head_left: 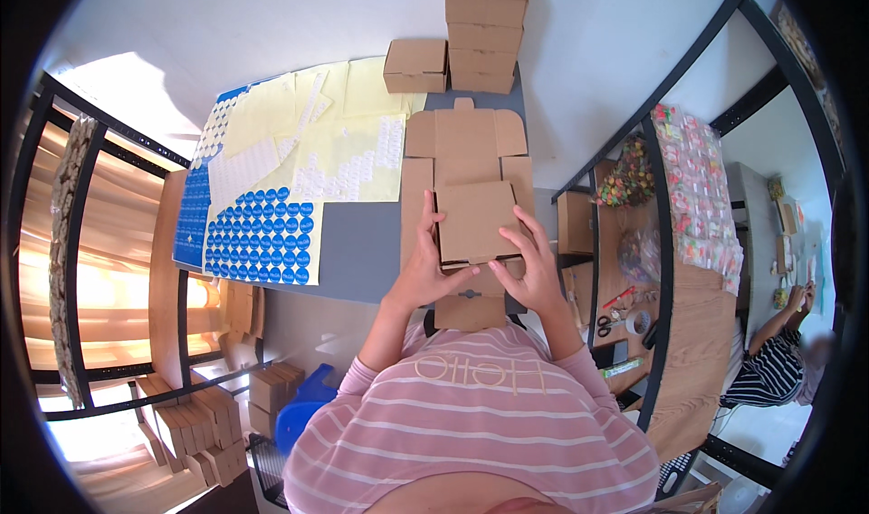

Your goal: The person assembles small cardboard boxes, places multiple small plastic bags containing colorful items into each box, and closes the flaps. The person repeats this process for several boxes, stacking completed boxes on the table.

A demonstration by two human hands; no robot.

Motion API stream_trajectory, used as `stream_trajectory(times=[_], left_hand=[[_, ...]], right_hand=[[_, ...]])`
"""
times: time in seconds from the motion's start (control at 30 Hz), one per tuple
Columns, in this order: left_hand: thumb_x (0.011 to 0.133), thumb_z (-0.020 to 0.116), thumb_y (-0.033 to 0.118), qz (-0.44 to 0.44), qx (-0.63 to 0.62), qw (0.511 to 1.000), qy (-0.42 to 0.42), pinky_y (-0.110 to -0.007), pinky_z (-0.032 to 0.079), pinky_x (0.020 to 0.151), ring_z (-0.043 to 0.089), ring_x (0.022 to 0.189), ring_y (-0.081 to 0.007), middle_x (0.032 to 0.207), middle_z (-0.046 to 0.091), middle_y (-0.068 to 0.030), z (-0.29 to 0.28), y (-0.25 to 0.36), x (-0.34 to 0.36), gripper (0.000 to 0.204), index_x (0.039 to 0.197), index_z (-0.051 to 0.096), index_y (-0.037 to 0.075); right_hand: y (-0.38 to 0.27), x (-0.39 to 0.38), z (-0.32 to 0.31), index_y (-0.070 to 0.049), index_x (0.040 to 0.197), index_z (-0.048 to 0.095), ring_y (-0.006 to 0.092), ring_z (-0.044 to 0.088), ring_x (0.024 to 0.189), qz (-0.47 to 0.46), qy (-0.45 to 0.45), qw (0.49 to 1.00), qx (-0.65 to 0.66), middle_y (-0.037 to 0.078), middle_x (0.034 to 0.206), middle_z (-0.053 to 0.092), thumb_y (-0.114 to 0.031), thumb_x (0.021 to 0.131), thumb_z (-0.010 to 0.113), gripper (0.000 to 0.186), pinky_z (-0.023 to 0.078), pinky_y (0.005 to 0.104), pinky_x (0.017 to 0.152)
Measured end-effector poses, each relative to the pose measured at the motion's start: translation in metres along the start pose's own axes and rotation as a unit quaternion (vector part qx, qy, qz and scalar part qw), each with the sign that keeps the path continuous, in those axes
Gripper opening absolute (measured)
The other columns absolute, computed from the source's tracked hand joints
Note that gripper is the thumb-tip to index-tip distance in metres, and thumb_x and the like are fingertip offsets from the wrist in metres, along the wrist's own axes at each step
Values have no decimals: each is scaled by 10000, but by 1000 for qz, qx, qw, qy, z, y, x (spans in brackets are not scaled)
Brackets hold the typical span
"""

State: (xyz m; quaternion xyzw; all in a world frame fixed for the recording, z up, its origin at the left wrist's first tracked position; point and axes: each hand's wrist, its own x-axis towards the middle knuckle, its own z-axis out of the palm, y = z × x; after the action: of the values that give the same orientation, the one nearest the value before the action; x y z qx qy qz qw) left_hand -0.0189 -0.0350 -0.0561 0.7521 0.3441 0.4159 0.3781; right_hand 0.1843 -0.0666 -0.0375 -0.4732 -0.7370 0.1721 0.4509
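Observation:
A small closed cardboard box (476, 220) is held between my two hands in front of me. My left hand (424, 262) grips its left side, fingers along the edge and thumb at the near edge. On the right side, my right hand (529, 265) has its fingers against the edge and top, with the thumb by the near corner. Underneath lies an unfolded flat cardboard box blank (466, 143), its flaps spread out; the held box hides its middle. The blank's near end reaches past the edge of the grey table (362, 233) toward my body.
Left on the table are sheets of round blue stickers (262, 242) and pale yellow backing sheets (348, 161). Folded boxes (484, 39) are stacked at the back, one beside them (415, 65). A shelf (692, 333) with packets stands right; a co-worker (774, 360) is beyond.

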Motion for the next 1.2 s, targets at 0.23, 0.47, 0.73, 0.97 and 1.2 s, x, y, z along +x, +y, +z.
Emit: stream_trajectory(times=[0.23,0.47,0.73,0.97,1.2], left_hand=[[713,801,141,-12,-9,1000,5,-466,309,1076,97,1397,-446,1476,-100,-346,1,-4,-2,875,1297,157,43],[708,813,187,-9,-8,1000,16,-466,292,1082,83,1398,-447,1476,-73,-354,3,-9,-4,849,1275,197,44],[734,790,190,-17,-11,1000,19,-484,250,1098,83,1403,-444,1502,-14,-314,1,-2,-4,700,1214,300,49],[888,600,140,-74,-94,993,-3,-466,114,1130,-23,1418,-414,1502,-63,-313,-3,2,-4,422,1172,304,40],[911,525,91,-65,-138,988,39,-421,56,1145,-47,1428,-354,1518,-78,-270,9,2,-6,632,1378,112,-16]], right_hand=[[2,-1,2,-57,1158,570,376,517,1159,-3,5,1000,17,203,1360,408,-173,760,736,447,508,399,841],[8,-7,8,-60,1131,587,383,489,1193,-5,28,999,26,203,1349,418,-163,755,743,420,498,417,873],[21,-12,10,-61,1067,609,405,481,1191,-62,43,997,-5,216,1308,456,-138,754,737,347,439,461,954],[7,-2,12,-36,933,610,369,460,1197,62,46,994,80,213,1303,427,-104,750,730,229,386,434,991],[0,-1,24,27,1264,462,336,468,1203,113,112,975,155,225,1335,407,-112,767,719,577,376,413,1004]])
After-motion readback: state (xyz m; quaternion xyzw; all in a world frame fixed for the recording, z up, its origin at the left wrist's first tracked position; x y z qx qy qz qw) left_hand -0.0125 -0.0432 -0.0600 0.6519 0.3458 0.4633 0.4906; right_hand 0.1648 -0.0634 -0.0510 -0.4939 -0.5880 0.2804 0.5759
